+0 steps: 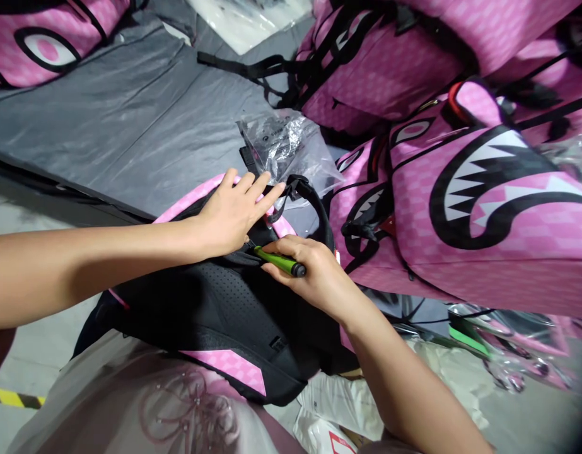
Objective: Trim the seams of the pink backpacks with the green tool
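Closest to the camera: a pale top with looped trim. Against it, black padded back uppermost, the backpack being worked on, pink-trimmed edge toward the grey-covered bench. Left hand laid over that edge, fingers spread, not clenched on anything visible, apparently steadying. Right hand curled round a green-handled tool, narrow end pointing in beside the left hand, exact contact hidden.

By the look of it, close work at one spot underway and not finished; impossible to tell how much done there. Clear plastic bag just beyond the left fingertips, not over the backpack. At right, other pink backpacks, finished or waiting: cannot tell.
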Demonstrator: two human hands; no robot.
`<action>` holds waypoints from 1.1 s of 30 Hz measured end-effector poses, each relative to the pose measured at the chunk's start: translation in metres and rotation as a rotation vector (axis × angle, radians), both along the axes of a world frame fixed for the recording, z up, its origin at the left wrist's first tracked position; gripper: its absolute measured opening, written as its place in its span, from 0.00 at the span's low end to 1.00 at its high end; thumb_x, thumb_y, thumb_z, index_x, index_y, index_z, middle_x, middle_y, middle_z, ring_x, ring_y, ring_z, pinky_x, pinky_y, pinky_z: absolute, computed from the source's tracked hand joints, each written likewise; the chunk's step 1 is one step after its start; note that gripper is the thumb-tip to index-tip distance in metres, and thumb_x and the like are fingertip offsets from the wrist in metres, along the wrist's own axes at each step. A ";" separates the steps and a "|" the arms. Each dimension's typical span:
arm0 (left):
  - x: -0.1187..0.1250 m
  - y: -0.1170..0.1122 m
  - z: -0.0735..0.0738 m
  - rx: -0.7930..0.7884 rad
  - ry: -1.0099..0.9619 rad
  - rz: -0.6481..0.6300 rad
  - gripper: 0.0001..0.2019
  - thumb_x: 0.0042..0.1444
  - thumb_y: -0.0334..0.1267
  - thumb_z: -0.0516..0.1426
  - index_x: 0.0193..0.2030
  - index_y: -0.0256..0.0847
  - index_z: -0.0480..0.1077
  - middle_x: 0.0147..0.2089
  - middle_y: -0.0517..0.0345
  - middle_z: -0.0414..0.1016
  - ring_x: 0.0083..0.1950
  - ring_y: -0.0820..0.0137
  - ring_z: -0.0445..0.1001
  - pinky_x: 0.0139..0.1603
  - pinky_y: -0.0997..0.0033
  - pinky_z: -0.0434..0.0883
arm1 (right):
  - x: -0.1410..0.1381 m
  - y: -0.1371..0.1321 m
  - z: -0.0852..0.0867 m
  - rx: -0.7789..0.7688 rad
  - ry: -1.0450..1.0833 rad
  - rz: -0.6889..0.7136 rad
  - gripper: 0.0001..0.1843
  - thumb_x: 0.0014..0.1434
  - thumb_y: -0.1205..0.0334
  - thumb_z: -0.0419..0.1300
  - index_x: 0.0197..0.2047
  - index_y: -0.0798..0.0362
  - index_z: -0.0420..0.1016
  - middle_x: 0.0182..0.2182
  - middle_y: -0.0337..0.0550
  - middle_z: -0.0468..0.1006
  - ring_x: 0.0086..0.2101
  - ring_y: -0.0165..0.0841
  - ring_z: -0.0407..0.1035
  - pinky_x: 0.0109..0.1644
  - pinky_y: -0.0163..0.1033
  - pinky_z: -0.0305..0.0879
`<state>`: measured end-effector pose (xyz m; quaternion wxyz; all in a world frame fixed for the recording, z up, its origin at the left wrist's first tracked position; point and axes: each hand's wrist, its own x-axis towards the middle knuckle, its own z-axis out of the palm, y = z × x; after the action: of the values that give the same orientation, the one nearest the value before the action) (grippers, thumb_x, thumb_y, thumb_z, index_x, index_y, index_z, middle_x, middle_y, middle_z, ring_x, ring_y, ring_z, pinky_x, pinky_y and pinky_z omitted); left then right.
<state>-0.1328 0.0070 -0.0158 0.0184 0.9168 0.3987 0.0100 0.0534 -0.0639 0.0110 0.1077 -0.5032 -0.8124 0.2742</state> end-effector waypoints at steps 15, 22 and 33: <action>0.003 0.007 -0.013 0.047 -0.089 -0.109 0.65 0.46 0.42 0.71 0.78 0.46 0.28 0.80 0.37 0.37 0.78 0.43 0.43 0.73 0.37 0.49 | -0.003 -0.006 -0.005 0.101 -0.071 0.085 0.09 0.65 0.63 0.62 0.48 0.50 0.79 0.39 0.46 0.82 0.39 0.37 0.78 0.43 0.41 0.69; 0.004 0.005 -0.009 0.005 -0.062 -0.092 0.52 0.59 0.41 0.61 0.78 0.45 0.27 0.78 0.39 0.45 0.72 0.46 0.58 0.70 0.45 0.53 | -0.001 -0.001 -0.007 0.050 0.054 0.074 0.08 0.64 0.66 0.62 0.46 0.51 0.78 0.42 0.47 0.83 0.41 0.37 0.78 0.46 0.41 0.72; 0.006 0.009 -0.009 0.022 -0.026 -0.102 0.45 0.64 0.38 0.56 0.79 0.41 0.32 0.77 0.36 0.50 0.68 0.47 0.63 0.67 0.46 0.54 | -0.008 0.005 -0.008 0.050 0.062 0.068 0.07 0.62 0.67 0.63 0.44 0.53 0.79 0.39 0.46 0.83 0.38 0.37 0.78 0.45 0.40 0.72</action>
<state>-0.1264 0.0156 -0.0247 0.0141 0.9359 0.3510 0.0251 0.0453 -0.0593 0.0030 0.1359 -0.4636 -0.8320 0.2728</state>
